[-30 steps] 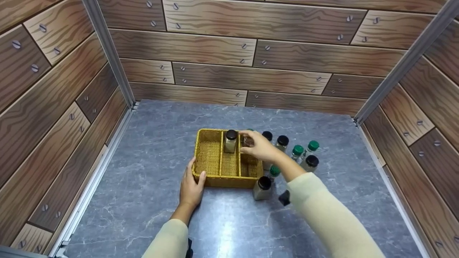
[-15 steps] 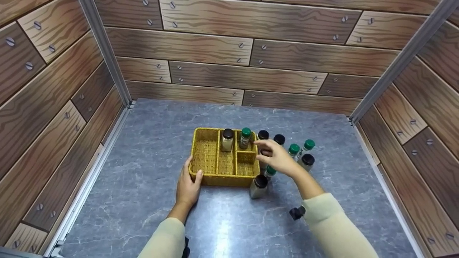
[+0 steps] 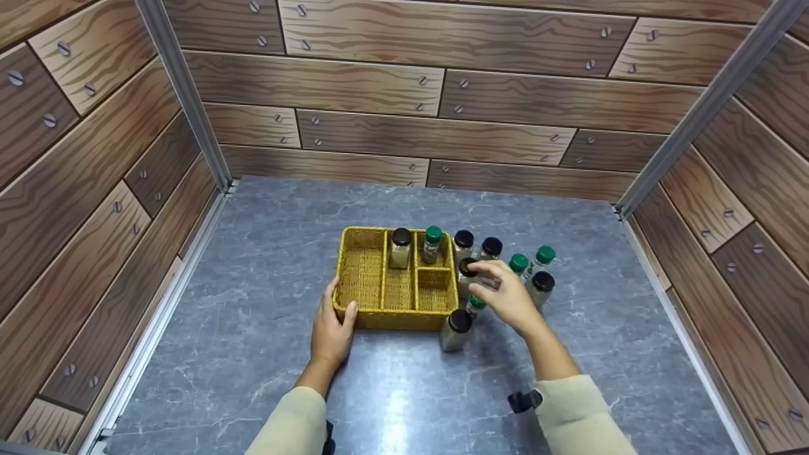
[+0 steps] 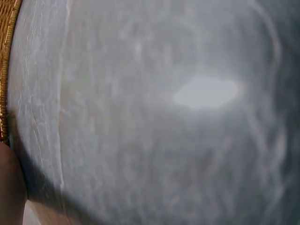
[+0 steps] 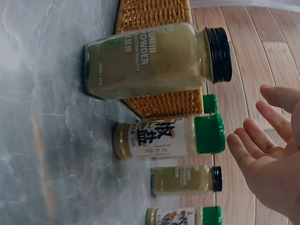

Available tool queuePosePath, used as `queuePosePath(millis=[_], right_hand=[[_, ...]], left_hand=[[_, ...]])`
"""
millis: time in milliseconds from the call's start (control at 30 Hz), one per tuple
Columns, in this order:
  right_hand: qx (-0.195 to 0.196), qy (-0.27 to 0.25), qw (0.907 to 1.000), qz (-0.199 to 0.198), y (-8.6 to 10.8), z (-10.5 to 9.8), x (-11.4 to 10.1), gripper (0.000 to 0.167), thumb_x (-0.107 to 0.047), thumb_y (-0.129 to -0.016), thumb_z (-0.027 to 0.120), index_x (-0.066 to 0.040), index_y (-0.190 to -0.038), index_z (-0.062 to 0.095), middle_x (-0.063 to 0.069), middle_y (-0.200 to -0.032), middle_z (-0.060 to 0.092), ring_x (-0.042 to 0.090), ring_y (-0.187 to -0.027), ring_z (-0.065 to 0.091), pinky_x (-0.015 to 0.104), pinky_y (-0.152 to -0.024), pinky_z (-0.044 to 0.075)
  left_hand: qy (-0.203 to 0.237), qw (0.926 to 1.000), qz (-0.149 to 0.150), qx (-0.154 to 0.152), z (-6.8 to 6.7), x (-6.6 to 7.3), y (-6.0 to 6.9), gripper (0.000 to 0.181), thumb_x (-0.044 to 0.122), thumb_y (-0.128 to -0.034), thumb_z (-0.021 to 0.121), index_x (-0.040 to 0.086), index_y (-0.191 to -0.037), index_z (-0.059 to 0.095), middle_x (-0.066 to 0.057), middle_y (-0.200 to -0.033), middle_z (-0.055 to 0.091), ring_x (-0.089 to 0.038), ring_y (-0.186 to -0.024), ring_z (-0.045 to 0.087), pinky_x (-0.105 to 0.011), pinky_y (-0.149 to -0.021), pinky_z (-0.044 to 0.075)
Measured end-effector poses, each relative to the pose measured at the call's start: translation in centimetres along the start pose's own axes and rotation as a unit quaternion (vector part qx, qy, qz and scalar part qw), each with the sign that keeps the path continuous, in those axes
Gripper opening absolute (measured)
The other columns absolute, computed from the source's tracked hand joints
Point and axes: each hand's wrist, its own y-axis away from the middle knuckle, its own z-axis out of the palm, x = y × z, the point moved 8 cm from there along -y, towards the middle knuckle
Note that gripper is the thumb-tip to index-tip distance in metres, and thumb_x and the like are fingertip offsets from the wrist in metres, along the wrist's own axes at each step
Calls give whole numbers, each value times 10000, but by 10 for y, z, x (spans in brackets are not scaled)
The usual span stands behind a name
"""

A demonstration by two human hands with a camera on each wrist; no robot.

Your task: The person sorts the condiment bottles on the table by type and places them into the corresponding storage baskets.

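Observation:
A yellow woven basket has several compartments; a black-capped jar stands in the middle one and a green-capped jar in the back right one. My left hand grips the basket's front left corner, thumb at the front rim. In the left wrist view, part of that hand touches the basket edge. My right hand hovers with parted fingers over a black-capped jar beside the basket. The right wrist view shows this hand empty, close to the caps.
Black-capped jars and green-capped jars stand right of the basket. In the right wrist view, a cumin powder jar and a green-capped jar are nearest. Wood-patterned walls surround the grey marbled surface.
My right hand has let go of the green-capped jar in the back right compartment and moved right and toward the front, over the jars outside. My left hand stays on the basket.

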Motion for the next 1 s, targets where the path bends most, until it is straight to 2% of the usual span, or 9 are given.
queuePosePath(millis=[133,433,667,833,1000], right_hand=[[291,-144,9992,235,9,-7,10,428,33,-979,740,52,-1400,664,251,-1469,541,434,-1430,564,528,-1278,435],[333,18,9990,299,22,-9,36,496,26,-971,754,6,-1456,651,242,-1498,581,482,-1441,527,584,-1225,478],[459,303,9981,282,24,1,49,529,56,-945,768,-9,-1459,662,244,-1486,630,452,-1375,621,552,-1161,539],[710,627,9950,329,24,5,54,444,-9,-930,818,-70,-1363,742,241,-1410,708,441,-1277,701,547,-1088,596],[984,808,9915,266,25,4,57,418,-23,-900,851,-91,-1306,777,235,-1318,763,440,-1186,757,535,-998,640]], left_hand=[[19,10000,8,22,-1,-1,2,661,304,-1063,662,225,-1662,392,-184,-1684,485,-438,-1530,496,-636,-1253,410],[3,10000,25,12,0,-1,2,665,307,-1059,666,231,-1660,391,-187,-1675,494,-433,-1525,506,-626,-1249,421],[-31,10000,24,-24,-1,0,0,654,308,-1068,658,230,-1660,389,-184,-1678,491,-433,-1532,497,-627,-1258,411],[-64,9999,120,37,0,0,0,649,279,-1070,656,200,-1656,390,-208,-1668,496,-462,-1517,503,-656,-1238,416],[-81,9999,66,11,2,-1,0,652,292,-1072,643,202,-1663,382,-201,-1675,492,-462,-1515,506,-658,-1232,419]])
